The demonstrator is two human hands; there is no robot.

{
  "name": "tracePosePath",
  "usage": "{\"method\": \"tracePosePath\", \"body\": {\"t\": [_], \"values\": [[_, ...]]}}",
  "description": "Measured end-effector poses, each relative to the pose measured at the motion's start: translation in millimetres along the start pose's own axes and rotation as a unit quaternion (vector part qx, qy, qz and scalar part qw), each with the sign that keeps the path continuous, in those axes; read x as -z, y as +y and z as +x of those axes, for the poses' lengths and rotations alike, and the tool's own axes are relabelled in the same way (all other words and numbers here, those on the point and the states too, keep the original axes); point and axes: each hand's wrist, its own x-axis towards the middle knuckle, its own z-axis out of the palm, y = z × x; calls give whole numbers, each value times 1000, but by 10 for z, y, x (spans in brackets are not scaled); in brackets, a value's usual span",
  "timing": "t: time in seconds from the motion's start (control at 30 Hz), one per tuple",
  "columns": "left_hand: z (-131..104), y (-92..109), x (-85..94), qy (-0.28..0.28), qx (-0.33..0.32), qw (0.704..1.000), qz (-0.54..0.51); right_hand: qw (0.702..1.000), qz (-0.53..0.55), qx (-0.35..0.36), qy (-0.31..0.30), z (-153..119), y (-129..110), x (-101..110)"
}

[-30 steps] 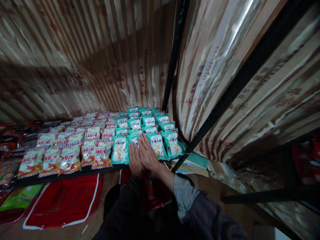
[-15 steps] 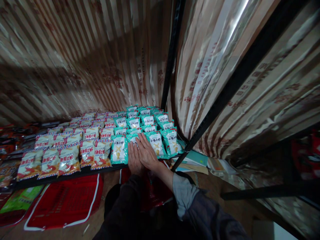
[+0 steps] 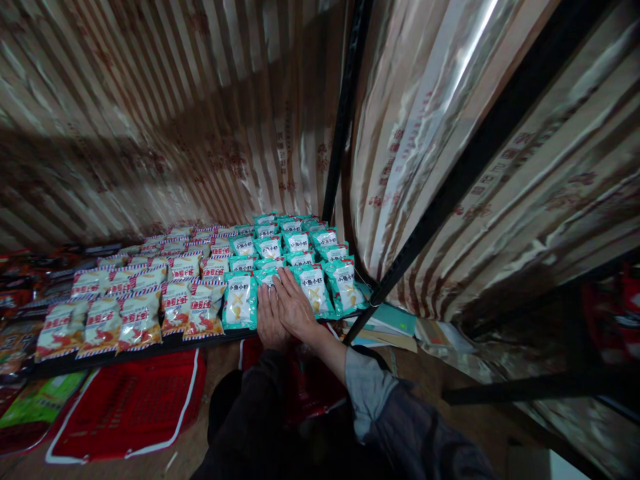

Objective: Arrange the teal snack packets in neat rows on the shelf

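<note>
Rows of teal snack packets [image 3: 241,301] stand on the right part of a low black shelf [image 3: 115,353]. My left hand [image 3: 271,319] lies flat against the front of one teal packet in the front row. Beside it, touching and partly overlapping it, my right hand [image 3: 296,308] rests on the same packet with its fingers stretched out. Both hands press from the front and grip nothing. The packet under them is mostly covered. White and orange packets with striped edges [image 3: 140,321] fill the shelf to the left of the teal ones.
Red baskets with white rims [image 3: 133,403] sit on the floor below the shelf. Dark metal posts [image 3: 425,227] rise at the right. Striped curtains [image 3: 200,120] hang behind. Papers or books [image 3: 393,319] lie right of the shelf. A green packet [image 3: 43,400] is at lower left.
</note>
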Motion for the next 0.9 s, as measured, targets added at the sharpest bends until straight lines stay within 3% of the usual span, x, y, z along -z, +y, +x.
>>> {"method": "tracePosePath", "body": {"t": [0.57, 0.9], "values": [[-65, -20, -47, 6, -4, 999, 36, 1000, 4, 7, 25, -13, -26, -11], [-104, 23, 68, 26, -23, 998, 51, 996, 55, 54, 42, -254, 74, -37]]}}
